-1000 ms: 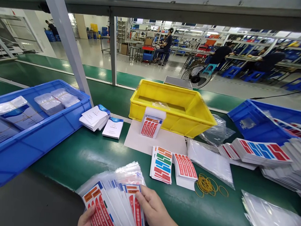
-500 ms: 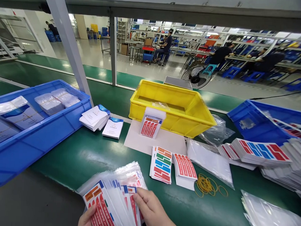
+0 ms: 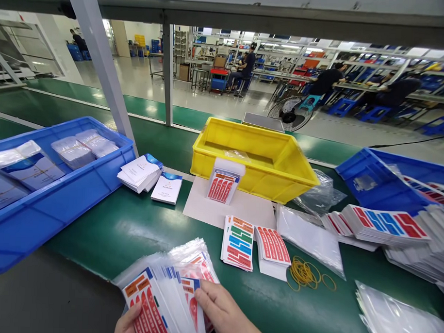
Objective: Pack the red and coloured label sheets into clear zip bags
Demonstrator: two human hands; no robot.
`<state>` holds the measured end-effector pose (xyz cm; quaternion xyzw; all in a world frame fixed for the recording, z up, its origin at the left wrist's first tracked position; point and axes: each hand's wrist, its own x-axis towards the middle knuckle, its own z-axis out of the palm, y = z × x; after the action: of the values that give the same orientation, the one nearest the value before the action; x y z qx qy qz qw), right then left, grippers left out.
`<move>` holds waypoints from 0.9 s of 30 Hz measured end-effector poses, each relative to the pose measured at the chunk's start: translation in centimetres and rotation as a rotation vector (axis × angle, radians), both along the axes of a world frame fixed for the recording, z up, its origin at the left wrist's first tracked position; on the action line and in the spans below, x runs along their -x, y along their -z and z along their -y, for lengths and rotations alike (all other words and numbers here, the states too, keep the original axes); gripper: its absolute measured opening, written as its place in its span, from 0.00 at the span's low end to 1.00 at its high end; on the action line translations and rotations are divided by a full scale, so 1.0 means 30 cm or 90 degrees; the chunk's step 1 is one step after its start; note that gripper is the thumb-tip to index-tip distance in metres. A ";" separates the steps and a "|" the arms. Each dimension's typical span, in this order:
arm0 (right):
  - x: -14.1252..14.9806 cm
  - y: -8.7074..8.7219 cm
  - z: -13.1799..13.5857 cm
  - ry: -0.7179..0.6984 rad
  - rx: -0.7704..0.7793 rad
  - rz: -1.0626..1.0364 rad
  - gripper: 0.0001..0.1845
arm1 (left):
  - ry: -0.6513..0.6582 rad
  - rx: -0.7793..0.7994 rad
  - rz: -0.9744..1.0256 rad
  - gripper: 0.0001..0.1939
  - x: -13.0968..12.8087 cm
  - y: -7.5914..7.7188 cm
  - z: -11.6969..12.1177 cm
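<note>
At the bottom edge I hold a fanned stack of clear bags with red, blue and orange sticker sheets. My left hand grips the stack from below, only the thumb showing. My right hand lies on the right side of the fan, fingers pressed on the top bags. Beyond it on the green belt lie a pile of multicoloured sticker sheets and a pile of red ones. Yellow rubber bands lie to their right.
A yellow bin stands at the middle back with a card pack leaning on it. A blue bin with bagged booklets is left, another blue bin right. Booklets, empty clear bags and sticker stacks lie around. Other people work far behind.
My right fingers have slid leftward and down across the fan, shifting the top bags. Nothing else has moved.
</note>
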<state>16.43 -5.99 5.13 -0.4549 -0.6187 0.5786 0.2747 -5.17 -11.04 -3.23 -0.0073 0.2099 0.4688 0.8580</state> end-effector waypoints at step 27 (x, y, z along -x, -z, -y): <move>-0.047 0.054 -0.030 0.178 0.018 -0.026 0.21 | -0.008 -0.001 0.004 0.15 0.017 0.012 0.011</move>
<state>17.83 -5.09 3.49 -0.5290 -0.5352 0.5523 0.3587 -5.69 -11.38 -3.58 -0.0092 0.2070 0.4746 0.8555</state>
